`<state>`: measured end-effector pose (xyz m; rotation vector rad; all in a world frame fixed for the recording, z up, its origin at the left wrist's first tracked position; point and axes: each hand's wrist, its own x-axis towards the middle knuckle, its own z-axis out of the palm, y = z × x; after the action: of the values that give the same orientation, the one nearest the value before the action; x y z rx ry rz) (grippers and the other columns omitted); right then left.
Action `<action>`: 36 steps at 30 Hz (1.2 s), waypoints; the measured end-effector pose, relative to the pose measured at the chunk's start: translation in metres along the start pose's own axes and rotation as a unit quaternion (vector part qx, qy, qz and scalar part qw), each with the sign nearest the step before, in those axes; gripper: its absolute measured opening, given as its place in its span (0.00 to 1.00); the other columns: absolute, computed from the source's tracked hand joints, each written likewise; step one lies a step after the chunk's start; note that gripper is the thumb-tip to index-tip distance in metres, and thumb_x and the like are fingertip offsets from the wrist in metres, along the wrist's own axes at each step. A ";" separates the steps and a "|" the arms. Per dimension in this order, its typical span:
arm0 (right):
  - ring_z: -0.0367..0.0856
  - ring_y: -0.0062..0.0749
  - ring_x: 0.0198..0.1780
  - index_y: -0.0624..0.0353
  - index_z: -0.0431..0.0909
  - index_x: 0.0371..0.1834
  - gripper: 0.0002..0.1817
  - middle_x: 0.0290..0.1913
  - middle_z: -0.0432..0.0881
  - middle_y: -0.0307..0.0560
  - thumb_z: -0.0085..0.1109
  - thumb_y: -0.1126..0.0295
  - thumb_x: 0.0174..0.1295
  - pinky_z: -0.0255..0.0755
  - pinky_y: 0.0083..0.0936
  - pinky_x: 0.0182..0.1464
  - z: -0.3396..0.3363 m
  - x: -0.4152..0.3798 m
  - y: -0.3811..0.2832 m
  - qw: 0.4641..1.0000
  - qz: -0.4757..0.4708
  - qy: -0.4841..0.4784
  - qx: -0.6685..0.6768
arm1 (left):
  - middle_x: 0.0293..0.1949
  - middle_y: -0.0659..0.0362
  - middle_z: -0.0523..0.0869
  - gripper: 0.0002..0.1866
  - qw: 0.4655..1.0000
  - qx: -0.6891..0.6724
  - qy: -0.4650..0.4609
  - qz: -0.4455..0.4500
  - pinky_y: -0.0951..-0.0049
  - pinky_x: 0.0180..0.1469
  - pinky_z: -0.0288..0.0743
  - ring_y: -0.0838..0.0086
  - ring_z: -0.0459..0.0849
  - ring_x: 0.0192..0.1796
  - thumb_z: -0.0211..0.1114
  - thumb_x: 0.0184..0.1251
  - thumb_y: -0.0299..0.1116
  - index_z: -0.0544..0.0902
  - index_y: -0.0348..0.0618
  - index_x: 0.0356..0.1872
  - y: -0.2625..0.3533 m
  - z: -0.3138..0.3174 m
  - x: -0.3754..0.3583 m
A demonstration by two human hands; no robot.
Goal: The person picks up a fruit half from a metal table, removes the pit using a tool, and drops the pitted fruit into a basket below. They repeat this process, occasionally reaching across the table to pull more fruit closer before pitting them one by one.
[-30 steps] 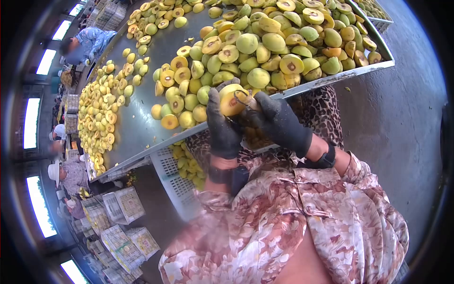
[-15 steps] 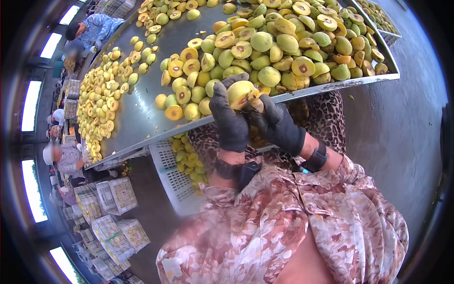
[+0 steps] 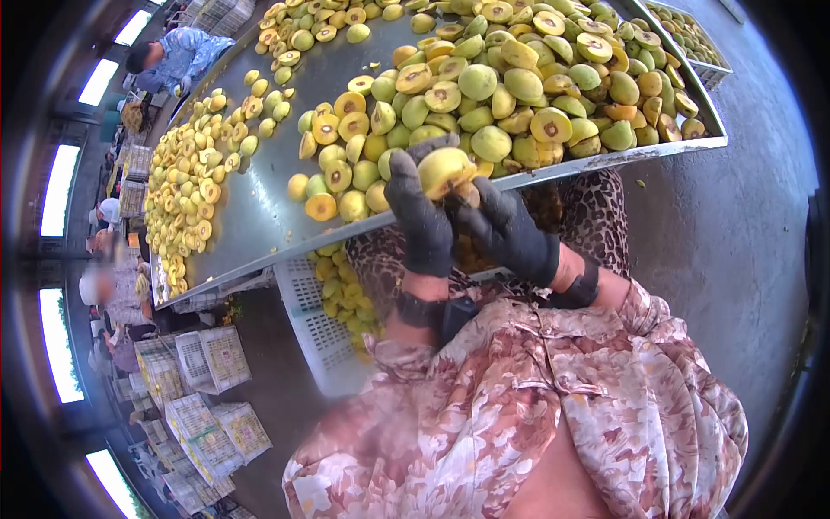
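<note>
My left hand [image 3: 422,216], in a dark glove, is closed around a yellow peach-like fruit half [image 3: 444,169], its cut side turned toward my right hand. Also gloved, my right hand [image 3: 512,232] has its fingers curled right against that half. A small tan, rounded piece [image 3: 469,194] shows at its fingertips; I cannot tell what it is. Both hands are at the near edge of a metal table [image 3: 275,212]. Just beyond them lies a heap of halved yellow-green fruit [image 3: 519,82], some showing brown pit centres.
More fruit halves [image 3: 186,190] are spread at the table's left. Below the edge stands a white plastic crate [image 3: 303,316] with fruit pieces. Stacked crates [image 3: 203,432] stand on the floor at left. A person in blue [image 3: 186,56] works across the table; others are farther left.
The fruit half has turned slightly in my left hand, and my right fingers have shifted a little against it. The view has moved slightly.
</note>
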<state>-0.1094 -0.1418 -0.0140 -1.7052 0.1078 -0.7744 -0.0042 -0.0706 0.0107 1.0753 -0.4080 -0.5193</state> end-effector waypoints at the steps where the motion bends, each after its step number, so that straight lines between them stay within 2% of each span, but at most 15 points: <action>1: 0.83 0.64 0.37 0.59 0.74 0.49 0.11 0.34 0.83 0.62 0.59 0.65 0.71 0.75 0.46 0.36 0.001 -0.004 0.001 1.000 0.008 -0.007 -0.018 | 0.44 0.53 0.86 0.33 1.000 0.009 -0.012 -0.015 0.69 0.54 0.79 0.68 0.85 0.46 0.42 0.83 0.59 0.80 0.35 0.52 -0.001 -0.002 0.000; 5: 0.83 0.65 0.38 0.59 0.74 0.53 0.13 0.35 0.84 0.63 0.58 0.65 0.72 0.76 0.47 0.37 -0.003 -0.001 -0.007 0.995 0.015 0.004 -0.095 | 0.44 0.52 0.86 0.35 0.999 -0.033 -0.029 -0.022 0.71 0.46 0.84 0.66 0.87 0.44 0.44 0.80 0.64 0.80 0.37 0.51 0.001 -0.004 -0.001; 11: 0.83 0.67 0.35 0.63 0.68 0.60 0.20 0.35 0.84 0.64 0.57 0.64 0.71 0.76 0.49 0.34 0.006 -0.002 0.015 0.993 -0.008 0.022 -0.118 | 0.46 0.47 0.87 0.30 0.991 -0.094 -0.074 -0.061 0.74 0.38 0.87 0.60 0.89 0.49 0.46 0.82 0.59 0.79 0.39 0.54 0.011 0.003 0.002; 14: 0.83 0.64 0.36 0.63 0.73 0.53 0.14 0.34 0.84 0.64 0.56 0.65 0.73 0.76 0.47 0.36 -0.011 -0.003 0.020 0.977 -0.011 0.001 -0.215 | 0.46 0.48 0.87 0.29 0.993 -0.080 -0.069 -0.051 0.69 0.46 0.86 0.61 0.88 0.48 0.46 0.83 0.57 0.80 0.37 0.52 0.013 0.011 -0.001; 17: 0.84 0.56 0.35 0.63 0.77 0.49 0.12 0.34 0.83 0.64 0.56 0.65 0.74 0.76 0.42 0.37 0.000 -0.007 0.018 0.999 0.029 0.030 -0.027 | 0.44 0.51 0.88 0.29 0.997 -0.054 -0.060 -0.017 0.69 0.50 0.83 0.66 0.88 0.46 0.47 0.83 0.55 0.82 0.36 0.48 0.016 0.014 -0.002; 18: 0.83 0.36 0.34 0.64 0.78 0.49 0.12 0.33 0.84 0.54 0.57 0.65 0.75 0.75 0.34 0.38 0.003 -0.008 0.021 0.999 0.024 0.030 0.005 | 0.43 0.51 0.88 0.29 0.998 -0.038 -0.050 -0.006 0.69 0.49 0.83 0.67 0.87 0.45 0.47 0.83 0.55 0.83 0.36 0.48 0.018 0.016 -0.005; 21: 0.79 0.21 0.38 0.64 0.79 0.49 0.11 0.35 0.84 0.41 0.57 0.66 0.75 0.74 0.27 0.39 -0.007 -0.009 -0.008 0.982 0.161 -0.045 0.091 | 0.38 0.53 0.89 0.28 0.999 0.000 -0.043 0.003 0.70 0.47 0.83 0.69 0.88 0.41 0.49 0.83 0.52 0.85 0.35 0.44 0.026 0.016 -0.009; 22: 0.76 0.15 0.39 0.65 0.80 0.49 0.12 0.37 0.82 0.35 0.57 0.65 0.76 0.73 0.22 0.39 -0.006 -0.010 -0.028 0.939 0.262 -0.030 0.221 | 0.37 0.54 0.89 0.27 0.998 0.002 -0.061 -0.005 0.71 0.47 0.83 0.69 0.88 0.40 0.50 0.83 0.52 0.85 0.35 0.43 0.029 0.011 -0.008; 24: 0.76 0.16 0.40 0.65 0.81 0.51 0.13 0.39 0.82 0.35 0.55 0.64 0.77 0.73 0.21 0.41 -0.016 -0.008 -0.031 0.923 0.306 -0.088 0.217 | 0.33 0.56 0.89 0.27 0.996 0.031 -0.077 -0.012 0.73 0.41 0.83 0.72 0.87 0.37 0.51 0.83 0.51 0.86 0.34 0.40 0.032 0.004 -0.008; 27: 0.74 0.14 0.35 0.61 0.80 0.53 0.14 0.36 0.80 0.33 0.54 0.61 0.78 0.69 0.18 0.35 -0.012 -0.007 -0.034 0.922 0.326 -0.102 0.180 | 0.34 0.56 0.89 0.26 0.998 0.058 -0.007 0.038 0.74 0.40 0.82 0.74 0.87 0.37 0.51 0.83 0.49 0.86 0.34 0.40 0.007 0.000 0.002; 28: 0.72 0.13 0.29 0.57 0.80 0.52 0.13 0.31 0.77 0.30 0.54 0.60 0.78 0.65 0.17 0.28 -0.010 -0.002 -0.035 0.922 0.325 -0.097 0.188 | 0.35 0.56 0.89 0.26 0.994 0.091 0.042 0.045 0.72 0.43 0.81 0.74 0.86 0.37 0.50 0.84 0.47 0.86 0.34 0.40 0.009 0.009 -0.001; 31: 0.75 0.15 0.32 0.58 0.80 0.52 0.13 0.35 0.80 0.33 0.55 0.60 0.77 0.69 0.17 0.32 -0.002 -0.002 -0.049 0.896 0.351 -0.066 0.263 | 0.36 0.55 0.89 0.25 0.973 0.146 0.028 0.175 0.72 0.44 0.81 0.74 0.86 0.37 0.50 0.84 0.47 0.86 0.34 0.40 0.022 0.015 -0.005; 33: 0.78 0.16 0.44 0.65 0.79 0.55 0.15 0.44 0.83 0.36 0.55 0.65 0.77 0.75 0.18 0.46 -0.007 -0.003 -0.048 0.902 0.325 -0.105 0.264 | 0.36 0.54 0.90 0.25 0.998 0.016 -0.040 0.045 0.72 0.41 0.83 0.72 0.88 0.37 0.53 0.83 0.48 0.87 0.35 0.38 0.029 0.006 -0.008; 35: 0.77 0.16 0.45 0.65 0.78 0.56 0.15 0.45 0.82 0.35 0.54 0.65 0.77 0.75 0.19 0.47 -0.003 -0.004 -0.034 0.980 0.122 -0.146 0.049 | 0.36 0.52 0.89 0.25 0.997 -0.052 -0.052 -0.017 0.70 0.40 0.85 0.68 0.89 0.35 0.54 0.81 0.50 0.85 0.35 0.39 0.031 0.002 -0.009; 36: 0.77 0.16 0.45 0.65 0.78 0.57 0.15 0.45 0.81 0.35 0.53 0.65 0.77 0.76 0.20 0.47 0.002 -0.012 -0.032 0.969 0.181 -0.116 0.122 | 0.34 0.51 0.89 0.26 0.995 -0.072 -0.068 -0.025 0.69 0.40 0.86 0.67 0.89 0.32 0.55 0.81 0.52 0.85 0.35 0.38 0.027 -0.001 -0.008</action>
<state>-0.1280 -0.1253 0.0099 -1.4720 0.1511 -0.2992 -0.0045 -0.0550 0.0340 0.9153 -0.4570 -0.6587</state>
